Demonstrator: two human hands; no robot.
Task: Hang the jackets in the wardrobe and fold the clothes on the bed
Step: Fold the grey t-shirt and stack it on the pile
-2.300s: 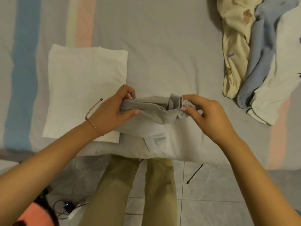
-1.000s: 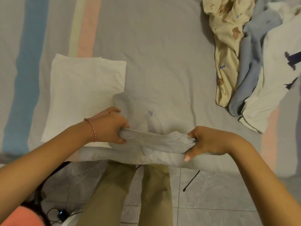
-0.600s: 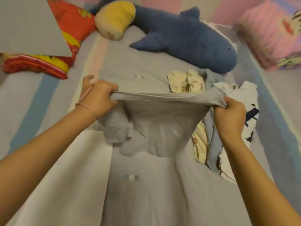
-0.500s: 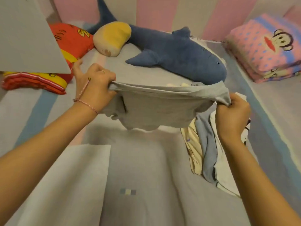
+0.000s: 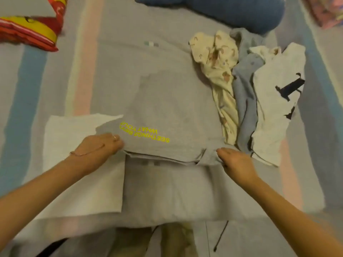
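One grey T-shirt lies spread flat on the bed, with two lines of yellow lettering on its near part, upside down for the camera. Both hands are on its near edge. The left hand, with one thin bracelet at the wrist, grips the near left corner, fingertips tucked into the cloth. The right hand pinches the near right corner, though blur hides the exact finger positions. Left of the T-shirt lies one folded white garment, and the T-shirt's left sleeve overlaps it. Just right of the T-shirt lie three unfolded garments, touching each other: one cream printed garment, one light blue garment and one white garment with dark marks. Beyond the T-shirt is one dark blue plush toy, and far to its left one red and yellow folded cloth.
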